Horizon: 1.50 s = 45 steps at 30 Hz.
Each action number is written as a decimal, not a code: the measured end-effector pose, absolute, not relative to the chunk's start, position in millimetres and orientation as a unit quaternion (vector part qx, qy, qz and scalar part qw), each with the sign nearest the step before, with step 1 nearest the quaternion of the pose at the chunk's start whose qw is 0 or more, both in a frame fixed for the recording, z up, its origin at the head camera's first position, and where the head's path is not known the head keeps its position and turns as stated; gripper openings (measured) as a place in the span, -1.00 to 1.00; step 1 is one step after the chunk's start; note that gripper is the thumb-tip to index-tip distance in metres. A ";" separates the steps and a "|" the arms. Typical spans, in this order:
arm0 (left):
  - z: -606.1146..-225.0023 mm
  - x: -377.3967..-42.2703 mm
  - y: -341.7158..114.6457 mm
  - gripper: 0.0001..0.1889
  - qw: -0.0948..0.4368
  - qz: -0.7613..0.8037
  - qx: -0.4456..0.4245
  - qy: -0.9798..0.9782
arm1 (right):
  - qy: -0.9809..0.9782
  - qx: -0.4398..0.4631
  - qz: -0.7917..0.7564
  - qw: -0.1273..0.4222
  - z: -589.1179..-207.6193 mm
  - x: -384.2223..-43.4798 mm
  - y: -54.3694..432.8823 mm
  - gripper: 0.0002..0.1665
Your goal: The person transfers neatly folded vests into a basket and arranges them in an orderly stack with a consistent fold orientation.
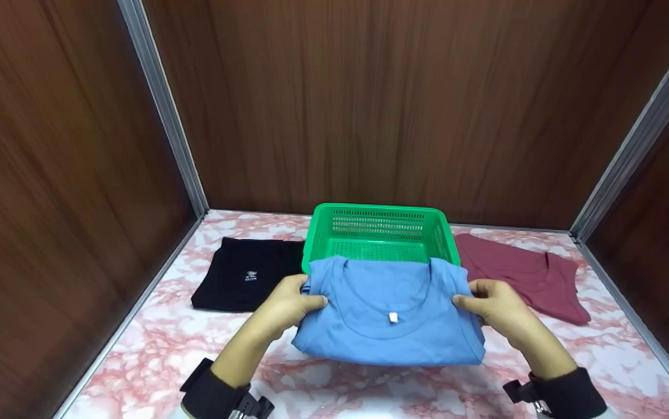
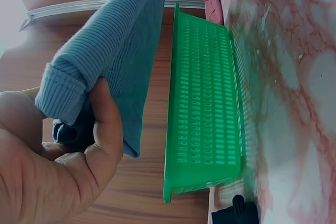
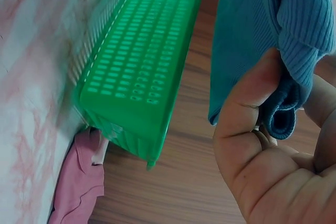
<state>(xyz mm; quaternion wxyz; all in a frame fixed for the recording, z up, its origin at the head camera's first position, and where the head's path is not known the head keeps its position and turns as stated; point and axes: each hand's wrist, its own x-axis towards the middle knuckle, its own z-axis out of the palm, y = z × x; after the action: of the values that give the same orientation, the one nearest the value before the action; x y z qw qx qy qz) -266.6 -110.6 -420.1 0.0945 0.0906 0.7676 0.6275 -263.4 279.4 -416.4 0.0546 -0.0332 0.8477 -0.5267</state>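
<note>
A folded blue tank top [image 1: 392,343] with a scooped neckline and a small white label is held up in front of a green plastic basket [image 1: 439,238]. My left hand [image 1: 290,302] pinches its left side, thumb on the front. On the opposite side, my right hand [image 1: 494,302] grips the fabric between thumb and fingers. Both wrist views show the folded layers of the blue top [image 2: 105,51] above the table, apart from the basket [image 3: 136,61]. Inside the basket, the part of the floor that shows is bare; the top hides its near side.
Left of the basket lies a folded black garment [image 1: 223,279] with a small white print. A folded maroon top [image 1: 520,270] lies on the right. The pink-and-white marbled table [image 1: 159,349] is enclosed by brown wood-look panels [image 1: 369,105] with metal edge strips.
</note>
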 end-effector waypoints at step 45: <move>-406.6 -329.1 -110.1 -0.76 0.065 0.595 0.067 0.798 | 0.856 -0.018 -0.515 0.043 -397.4 -318.6 270.6 -0.48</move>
<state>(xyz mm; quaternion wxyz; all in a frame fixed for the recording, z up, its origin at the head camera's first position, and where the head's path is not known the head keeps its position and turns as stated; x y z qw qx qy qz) -329.1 -110.1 -406.6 0.0646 0.0666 0.7984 0.5949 -318.6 270.6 -397.4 0.0428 -0.0178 0.8557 -0.5154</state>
